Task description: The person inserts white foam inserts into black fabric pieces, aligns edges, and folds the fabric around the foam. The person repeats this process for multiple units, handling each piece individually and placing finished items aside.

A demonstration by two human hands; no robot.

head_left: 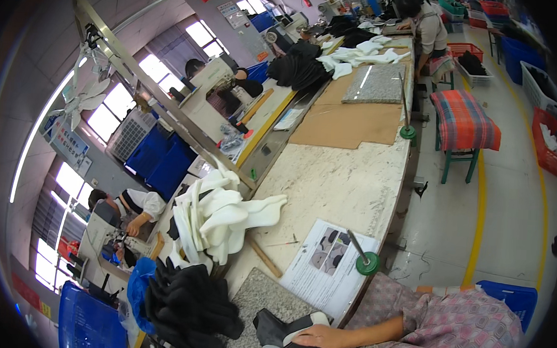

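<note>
My right hand (318, 337) comes in from the right under a patterned sleeve, its fingers closed on a black-and-white fabric piece (276, 330) that looks like part of a shoe upper. The piece lies at the near edge of a speckled grey slab (256, 302). More black material is under and below the hand, cut off by the lower edge. My left hand is out of view. Beside the slab on the left is a stack of black fabric pieces (187, 301). Beyond it lies a heap of white padded pieces (216, 215).
A printed sheet (320, 271), a wooden stick (264, 256) and a green-based metal spindle (367, 263) are on the worktable (328, 183). Farther up lie brown cardboard (344, 124) and another grey slab (374, 84). A cloth-covered stool (464, 121) stands right. Co-workers sit at sewing machines.
</note>
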